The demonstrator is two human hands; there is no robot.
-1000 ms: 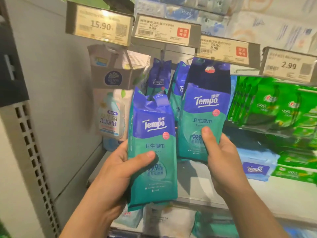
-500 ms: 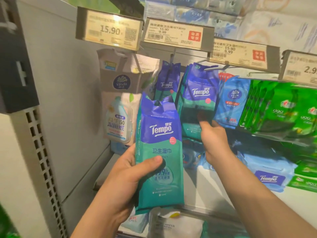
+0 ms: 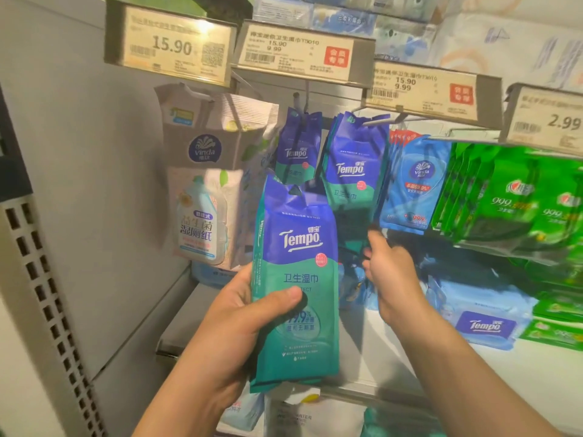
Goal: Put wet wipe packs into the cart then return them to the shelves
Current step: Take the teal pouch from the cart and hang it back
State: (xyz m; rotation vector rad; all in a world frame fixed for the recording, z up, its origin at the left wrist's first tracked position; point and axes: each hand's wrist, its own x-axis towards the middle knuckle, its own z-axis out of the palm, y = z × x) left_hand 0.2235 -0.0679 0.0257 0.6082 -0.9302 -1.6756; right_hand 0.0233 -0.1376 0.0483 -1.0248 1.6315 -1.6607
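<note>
Your left hand (image 3: pixel 239 323) grips a blue-and-green Tempo wet wipe pack (image 3: pixel 296 288) upright, thumb curled across its front, fingers behind, just in front of the shelf (image 3: pixel 410 351). Your right hand (image 3: pixel 389 272) reaches toward the hanging Tempo packs (image 3: pixel 353 165) on the hook (image 3: pixel 375 121) beneath the price tags (image 3: pixel 303 52); its fingers are blurred and you cannot tell whether they pinch anything. Blue Vinda packs (image 3: pixel 416 181) hang just to the right, green packs (image 3: pixel 511 197) beyond them. A flat Tempo pack (image 3: pixel 482 323) lies toward the shelf's right end.
</note>
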